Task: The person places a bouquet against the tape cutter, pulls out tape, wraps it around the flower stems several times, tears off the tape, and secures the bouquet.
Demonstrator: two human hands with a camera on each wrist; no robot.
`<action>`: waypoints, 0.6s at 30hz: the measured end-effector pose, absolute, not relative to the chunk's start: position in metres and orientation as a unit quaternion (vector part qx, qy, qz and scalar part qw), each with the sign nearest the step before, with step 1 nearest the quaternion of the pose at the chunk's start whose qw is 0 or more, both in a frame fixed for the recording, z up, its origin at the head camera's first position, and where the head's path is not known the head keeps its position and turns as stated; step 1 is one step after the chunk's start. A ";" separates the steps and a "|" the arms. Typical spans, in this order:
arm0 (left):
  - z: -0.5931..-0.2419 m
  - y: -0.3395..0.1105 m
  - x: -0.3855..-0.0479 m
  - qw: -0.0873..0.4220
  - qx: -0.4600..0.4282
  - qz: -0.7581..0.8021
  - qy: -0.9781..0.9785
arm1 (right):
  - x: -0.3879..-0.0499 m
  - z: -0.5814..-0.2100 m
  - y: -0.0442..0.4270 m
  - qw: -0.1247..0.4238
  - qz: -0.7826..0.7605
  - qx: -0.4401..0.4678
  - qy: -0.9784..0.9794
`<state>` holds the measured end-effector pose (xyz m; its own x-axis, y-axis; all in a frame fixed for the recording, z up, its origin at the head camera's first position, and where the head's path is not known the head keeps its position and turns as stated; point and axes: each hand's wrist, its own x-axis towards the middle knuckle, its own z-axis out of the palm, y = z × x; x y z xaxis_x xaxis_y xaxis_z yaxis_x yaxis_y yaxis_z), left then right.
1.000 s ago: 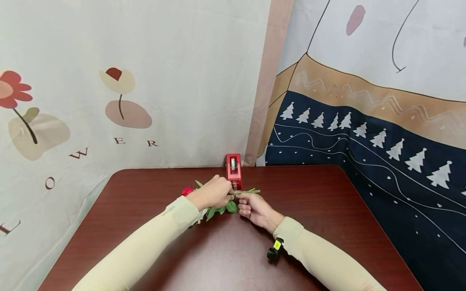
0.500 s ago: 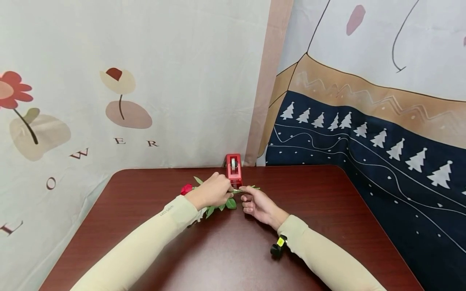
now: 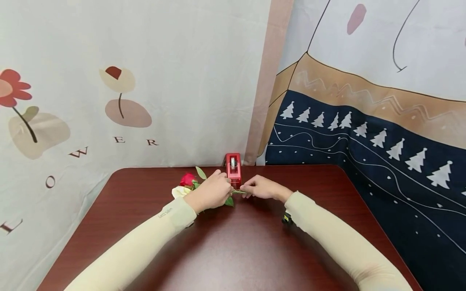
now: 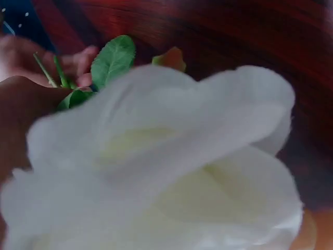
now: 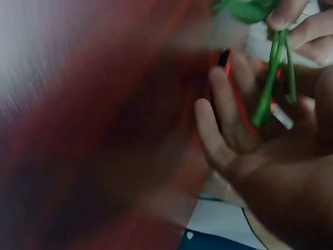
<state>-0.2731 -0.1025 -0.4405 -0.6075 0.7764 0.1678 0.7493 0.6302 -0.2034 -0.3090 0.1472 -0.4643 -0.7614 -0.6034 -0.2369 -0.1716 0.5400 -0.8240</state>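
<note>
While the left hand grips the flower stems, I log: long axis crosswise, ends pointing rightward at the right hand, whose hold I cannot tell; red tape dispenser just beyond.

Can read brown letters L, O, W, E and R on the white cloth, from past 8 to 9 o'clock in the head view. Can see tiny words looking like "Let's Slim" on the left sleeve, between 7 and 8 o'clock.
</note>
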 end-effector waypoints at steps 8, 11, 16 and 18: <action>-0.446 -0.108 -0.272 0.227 -0.461 0.086 -0.853 | -0.323 -0.452 0.139 0.299 -0.344 -0.319 0.831; -0.450 -0.108 -0.273 0.252 -0.461 0.097 -0.845 | -0.322 -0.453 0.136 0.261 -0.314 -0.352 0.842; -0.454 -0.106 -0.274 0.268 -0.458 0.100 -0.842 | -0.313 -0.461 0.134 0.168 -0.291 -0.381 0.861; -0.453 -0.106 -0.273 0.266 -0.457 0.096 -0.843 | -0.309 -0.467 0.134 0.129 -0.289 -0.392 0.864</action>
